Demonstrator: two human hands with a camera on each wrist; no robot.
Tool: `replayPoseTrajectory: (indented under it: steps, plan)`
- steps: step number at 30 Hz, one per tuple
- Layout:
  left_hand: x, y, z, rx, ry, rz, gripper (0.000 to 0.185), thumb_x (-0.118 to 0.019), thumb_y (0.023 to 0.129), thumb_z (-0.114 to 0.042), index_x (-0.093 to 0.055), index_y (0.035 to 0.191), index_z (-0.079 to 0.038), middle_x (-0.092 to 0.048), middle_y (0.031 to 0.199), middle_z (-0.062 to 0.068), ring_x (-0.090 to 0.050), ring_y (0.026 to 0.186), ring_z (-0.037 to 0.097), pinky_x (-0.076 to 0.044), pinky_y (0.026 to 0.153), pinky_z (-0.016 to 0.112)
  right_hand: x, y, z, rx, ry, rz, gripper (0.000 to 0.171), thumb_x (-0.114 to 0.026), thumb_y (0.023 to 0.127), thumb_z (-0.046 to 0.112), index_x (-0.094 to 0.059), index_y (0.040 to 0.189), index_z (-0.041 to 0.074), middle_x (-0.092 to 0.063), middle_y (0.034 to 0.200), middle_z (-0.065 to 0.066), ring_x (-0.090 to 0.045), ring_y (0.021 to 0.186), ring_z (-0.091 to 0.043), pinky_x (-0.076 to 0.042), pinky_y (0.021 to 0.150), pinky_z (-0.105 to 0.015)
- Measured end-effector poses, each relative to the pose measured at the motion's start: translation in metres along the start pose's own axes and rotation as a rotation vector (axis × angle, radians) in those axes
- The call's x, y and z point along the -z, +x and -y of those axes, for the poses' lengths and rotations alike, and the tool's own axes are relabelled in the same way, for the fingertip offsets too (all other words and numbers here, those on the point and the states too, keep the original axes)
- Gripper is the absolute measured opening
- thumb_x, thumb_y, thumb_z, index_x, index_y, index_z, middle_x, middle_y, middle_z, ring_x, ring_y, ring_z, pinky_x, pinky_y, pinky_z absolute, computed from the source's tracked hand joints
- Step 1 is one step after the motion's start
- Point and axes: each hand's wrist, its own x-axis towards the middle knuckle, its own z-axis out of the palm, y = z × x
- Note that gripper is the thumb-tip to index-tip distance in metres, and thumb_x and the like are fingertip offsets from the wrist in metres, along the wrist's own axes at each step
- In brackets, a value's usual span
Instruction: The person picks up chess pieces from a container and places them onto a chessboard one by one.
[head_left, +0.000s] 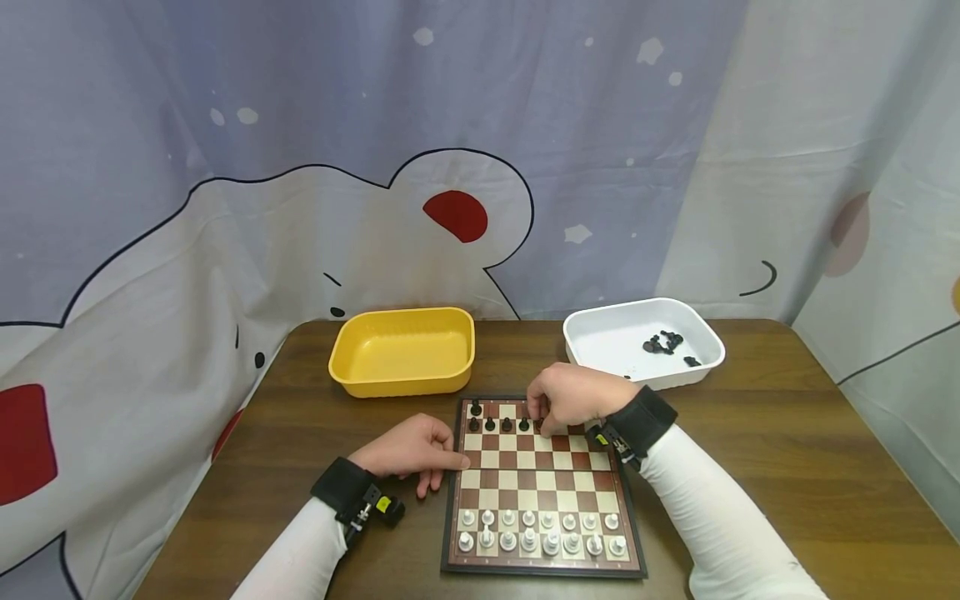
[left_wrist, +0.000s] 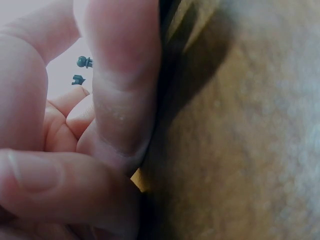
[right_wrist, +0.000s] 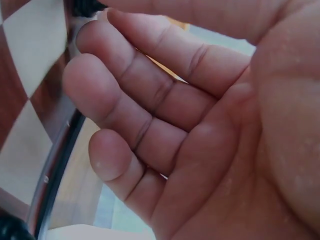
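A folding chessboard (head_left: 517,479) lies on the wooden table. My right hand (head_left: 573,396) is over its far edge, with thumb and index fingertips pinching a small black chess piece (right_wrist: 87,7), which they mostly cover. Its other fingers are bent loosely. My left hand (head_left: 412,454) rests beside the board's left edge, one fingertip touching the border and the other fingers loosely bent. Several black pawns (head_left: 507,424) stand in a row at the far left, with another black piece (head_left: 476,407) behind them. White pieces (head_left: 529,540) fill the two near rows.
Behind the board to the right, a white tray (head_left: 607,346) contains several black pieces (head_left: 663,342). A yellow tray (head_left: 401,387) stands at the back left. A patterned curtain (head_left: 585,167) hangs behind the table (head_left: 750,467).
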Motion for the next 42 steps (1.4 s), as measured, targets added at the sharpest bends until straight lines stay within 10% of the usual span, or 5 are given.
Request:
replayPoseTrajectory:
  steps: [14,27,42]
  plan:
    - [0.001,0.000,0.001,-0.006,0.016,-0.002,0.047,-0.085,0.098,-0.051,-0.072,0.080,-0.010,-0.074,0.064,0.010,-0.068,0.046,0.017,-0.032,0.040,0.024,0.022,-0.015,-0.006,0.080,0.011,-0.131,0.013,-0.088,0.096,0.026,-0.077,0.090,0.027,-0.069,0.083,0.014,-0.063,0.073,-0.007,-0.055,0.072,-0.032]
    - [0.001,0.003,0.002,-0.016,0.027,0.001,0.047,-0.085,0.098,-0.052,-0.071,0.079,-0.010,-0.074,0.065,0.010,-0.069,0.047,0.018,-0.032,0.040,0.024,0.043,-0.028,-0.030,0.021,-0.090,-0.424,0.006,-0.084,0.101,0.019,-0.079,0.098,0.020,-0.071,0.092,0.011,-0.061,0.078,-0.009,-0.053,0.077,-0.038]
    - [0.001,0.006,0.004,-0.018,0.005,0.005,0.047,-0.085,0.098,-0.050,-0.071,0.079,-0.010,-0.074,0.065,0.012,-0.069,0.047,0.018,-0.032,0.040,0.023,0.053,-0.041,-0.086,-0.233,-0.167,-0.568,0.024,-0.077,0.103,0.019,-0.079,0.119,0.002,-0.077,0.100,-0.008,-0.071,0.093,-0.028,-0.056,0.086,-0.051]
